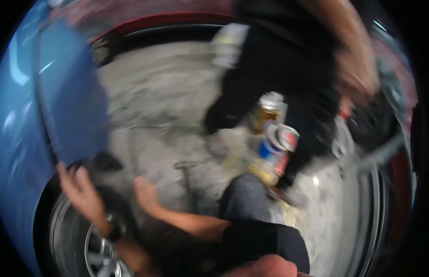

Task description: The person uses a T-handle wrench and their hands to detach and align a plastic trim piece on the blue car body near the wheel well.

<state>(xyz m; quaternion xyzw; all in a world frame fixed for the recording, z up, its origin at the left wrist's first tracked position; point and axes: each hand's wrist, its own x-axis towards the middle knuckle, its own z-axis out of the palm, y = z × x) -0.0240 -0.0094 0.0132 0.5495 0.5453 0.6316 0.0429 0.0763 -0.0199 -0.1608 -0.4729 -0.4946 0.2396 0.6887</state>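
Note:
My left hand (pixel 85 196), with a dark band at the wrist, reaches up over a car wheel (pixel 96 249). Its fingers are spread, and the fingertips are at the lower edge of a blue car panel (pixel 69 101); whether they touch it I cannot tell. To its right, my right hand (pixel 147 196) is stretched out beside the tyre, blurred, with nothing visible in it. A dark long tool (pixel 189 182) with a crossbar-like end lies on the floor right of that hand.
Another person in black trousers (pixel 274 60) stands close ahead, an arm hanging at the right. By their legs are a bottle of amber liquid (pixel 266 115) and a blue, white and red can (pixel 272 143). A red car (pixel 177 18) stands behind on the stained concrete floor (pixel 154 78).

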